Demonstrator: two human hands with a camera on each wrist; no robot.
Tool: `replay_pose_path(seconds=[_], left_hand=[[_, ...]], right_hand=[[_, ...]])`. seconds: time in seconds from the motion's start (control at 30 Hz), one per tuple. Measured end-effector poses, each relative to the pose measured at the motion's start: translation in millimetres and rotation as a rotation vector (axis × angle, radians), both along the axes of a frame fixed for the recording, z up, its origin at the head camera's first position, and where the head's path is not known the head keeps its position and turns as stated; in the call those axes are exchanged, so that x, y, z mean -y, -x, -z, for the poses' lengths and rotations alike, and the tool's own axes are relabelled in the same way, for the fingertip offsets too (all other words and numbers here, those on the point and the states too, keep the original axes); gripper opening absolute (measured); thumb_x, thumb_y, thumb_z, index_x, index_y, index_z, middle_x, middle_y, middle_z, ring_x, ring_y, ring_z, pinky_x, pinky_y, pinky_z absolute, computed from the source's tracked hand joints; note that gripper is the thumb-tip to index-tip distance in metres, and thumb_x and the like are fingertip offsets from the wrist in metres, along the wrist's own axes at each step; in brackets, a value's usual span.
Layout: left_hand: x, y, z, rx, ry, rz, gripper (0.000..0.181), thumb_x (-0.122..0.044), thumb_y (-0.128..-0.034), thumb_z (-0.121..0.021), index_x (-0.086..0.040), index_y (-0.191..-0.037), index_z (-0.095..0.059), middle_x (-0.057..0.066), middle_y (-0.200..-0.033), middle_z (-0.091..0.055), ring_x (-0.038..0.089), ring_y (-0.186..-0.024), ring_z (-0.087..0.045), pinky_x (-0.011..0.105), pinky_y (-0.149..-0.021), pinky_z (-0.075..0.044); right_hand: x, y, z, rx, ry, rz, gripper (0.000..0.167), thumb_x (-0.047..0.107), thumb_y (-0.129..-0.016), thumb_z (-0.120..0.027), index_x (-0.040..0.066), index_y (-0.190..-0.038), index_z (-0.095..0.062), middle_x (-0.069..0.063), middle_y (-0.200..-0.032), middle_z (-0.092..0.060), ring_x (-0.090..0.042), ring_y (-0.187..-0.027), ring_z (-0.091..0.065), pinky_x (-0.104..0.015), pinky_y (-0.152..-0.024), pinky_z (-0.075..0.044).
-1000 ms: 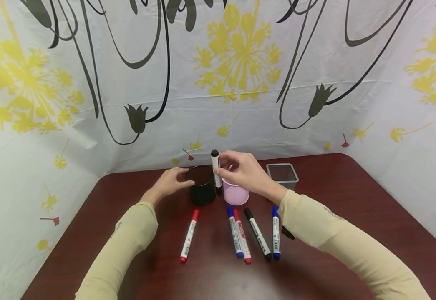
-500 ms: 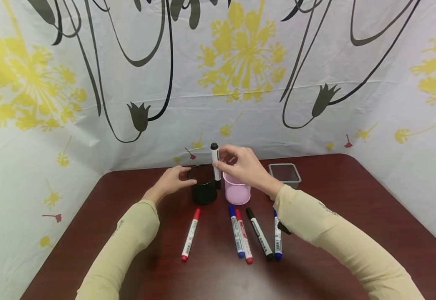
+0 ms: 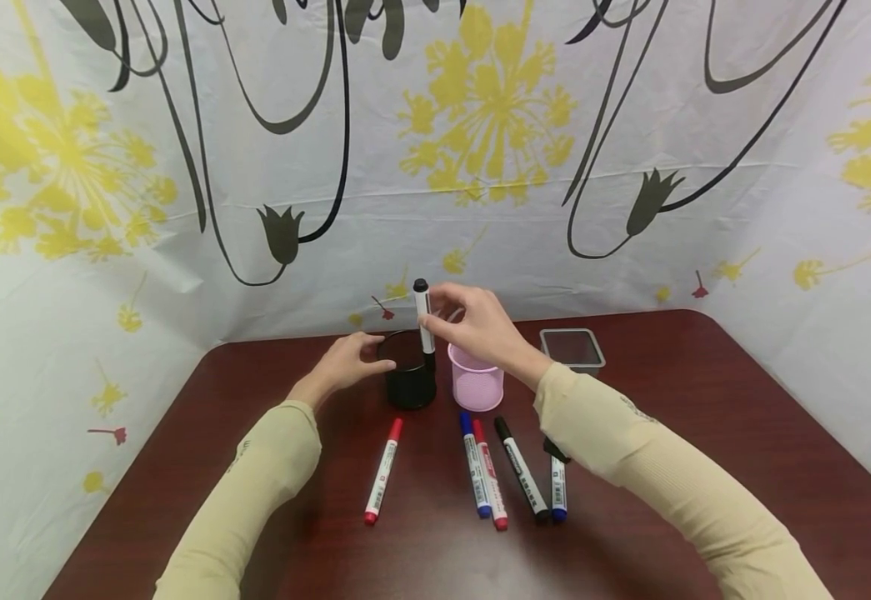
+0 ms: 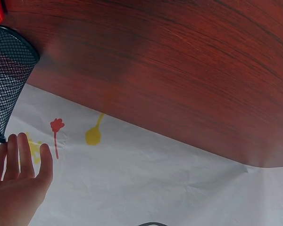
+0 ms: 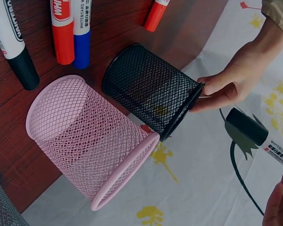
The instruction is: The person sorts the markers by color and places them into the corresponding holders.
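At the rim of the black mesh cup [image 3: 410,389], the left hand [image 3: 341,363] holds on with thumb and fingers from the left; the right wrist view shows this hand [image 5: 247,70] at the cup's [image 5: 148,89] mouth. Upright between the thumb and fingers of the right hand [image 3: 480,327] is a white marker [image 3: 425,321] with black ends. Its lower end overlaps the cup's right rim in the head view, while the right wrist view shows the marker [image 5: 247,128] outside, beyond the mouth. A pink mesh cup [image 3: 478,388] stands beside the black one.
Nearer on the table [image 3: 292,533] lie a red marker [image 3: 382,472], a blue one [image 3: 476,468] against another red one [image 3: 491,479], a black one [image 3: 523,472] and a blue one [image 3: 558,483] partly under the right sleeve. A grey-rimmed container [image 3: 572,347] stands behind at right.
The right hand has raised the marker and brought it left, from between the two cups to the black cup's right rim. The left hand keeps its place at the cup.
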State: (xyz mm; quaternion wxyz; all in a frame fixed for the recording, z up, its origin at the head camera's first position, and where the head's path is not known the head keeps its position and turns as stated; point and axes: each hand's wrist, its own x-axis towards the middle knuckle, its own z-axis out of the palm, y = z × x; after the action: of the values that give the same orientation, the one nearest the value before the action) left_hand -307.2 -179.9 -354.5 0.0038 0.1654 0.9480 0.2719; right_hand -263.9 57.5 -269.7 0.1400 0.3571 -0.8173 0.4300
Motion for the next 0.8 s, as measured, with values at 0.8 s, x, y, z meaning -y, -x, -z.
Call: replay_pose_path(seconds=[0.8], left_hand=[[-0.2,-0.8,0.1,-0.001,-0.009,-0.005,0.062,-0.038,-0.0768,-0.067,-0.003,-0.125,-0.049,0.014,-0.116,-0.051,0.025,-0.105,-0.048,0.040,-0.089,-0.037]], right_hand=[[10,23.2,10.0,0.055,0.004,0.077,0.031,0.023,-0.084,-0.061,0.008,-0.110,-0.058,0.000,-0.088,-0.061,-0.009,-0.077,-0.056,-0.025,-0.067,-0.046]])
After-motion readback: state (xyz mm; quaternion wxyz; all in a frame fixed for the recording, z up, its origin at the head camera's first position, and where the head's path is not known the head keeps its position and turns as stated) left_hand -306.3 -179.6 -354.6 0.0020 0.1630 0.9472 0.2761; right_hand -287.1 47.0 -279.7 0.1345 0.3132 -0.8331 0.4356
